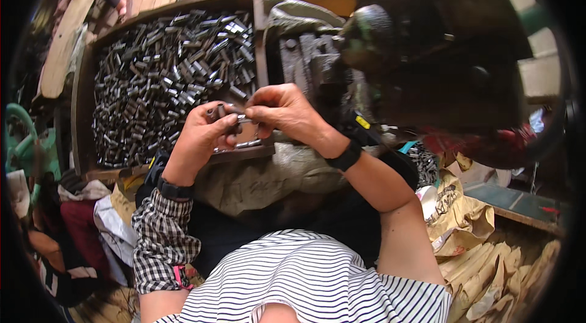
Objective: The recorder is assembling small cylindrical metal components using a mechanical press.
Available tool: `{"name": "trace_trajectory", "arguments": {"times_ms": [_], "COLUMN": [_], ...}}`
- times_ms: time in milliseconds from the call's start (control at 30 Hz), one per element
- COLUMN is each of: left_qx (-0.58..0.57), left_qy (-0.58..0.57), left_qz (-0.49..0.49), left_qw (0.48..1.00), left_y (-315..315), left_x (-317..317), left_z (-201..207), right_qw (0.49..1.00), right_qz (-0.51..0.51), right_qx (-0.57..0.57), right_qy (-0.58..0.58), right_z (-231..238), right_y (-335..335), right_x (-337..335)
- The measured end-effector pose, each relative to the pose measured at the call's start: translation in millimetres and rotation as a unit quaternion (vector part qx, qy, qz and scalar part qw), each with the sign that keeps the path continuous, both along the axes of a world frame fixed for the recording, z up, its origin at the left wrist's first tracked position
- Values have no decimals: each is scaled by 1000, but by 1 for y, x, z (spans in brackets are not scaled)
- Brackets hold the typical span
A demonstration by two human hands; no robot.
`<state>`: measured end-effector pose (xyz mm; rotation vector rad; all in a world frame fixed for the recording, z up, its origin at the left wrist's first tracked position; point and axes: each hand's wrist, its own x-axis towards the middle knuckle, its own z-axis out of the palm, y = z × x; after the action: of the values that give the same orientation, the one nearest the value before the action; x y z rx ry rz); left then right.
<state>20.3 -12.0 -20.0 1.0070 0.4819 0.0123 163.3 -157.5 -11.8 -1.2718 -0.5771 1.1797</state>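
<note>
Pinching a metal piece [221, 112] beside tray edge [259, 48].

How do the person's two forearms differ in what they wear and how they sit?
The left forearm is covered by a rolled black-and-white checked sleeve, while the right forearm is bare. The left hand pinches a small dark metal piece from below; the right hand reaches over from above, fingertips meeting it. Both wear a black wristband and work above the tray of small metal pieces.
</note>
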Motion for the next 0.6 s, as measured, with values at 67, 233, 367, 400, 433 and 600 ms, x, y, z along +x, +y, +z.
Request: {"name": "trace_trajectory", "arguments": {"times_ms": [67, 233, 367, 400, 433, 600], "left_qx": [4, 49, 79, 94, 103, 94], "left_qy": [-26, -17, 9, 24, 34, -4], "left_qz": [-23, 39, 75, 75, 63, 34], "left_qw": [999, 998, 994, 992, 992, 995], "left_y": [1, 3, -1, -2, -6, -27], "left_x": [3, -6, -33, -42, -40, -11], "left_z": [0, 1, 9, 11, 18, 24], "right_qw": [995, 909, 831, 713, 664, 614], "right_qz": [-57, -121, -235, -364, -457, -618], "right_qx": [-19, 52, -12, 38, 132, -86], "right_qy": [-81, -396, -505, -598, -577, -483], "right_z": [4, 83, 140, 140, 136, 111], "right_y": [-3, -63, -187, -211, -240, -270], "right_x": [-6, -31, -59, -53, -39, 42]}}
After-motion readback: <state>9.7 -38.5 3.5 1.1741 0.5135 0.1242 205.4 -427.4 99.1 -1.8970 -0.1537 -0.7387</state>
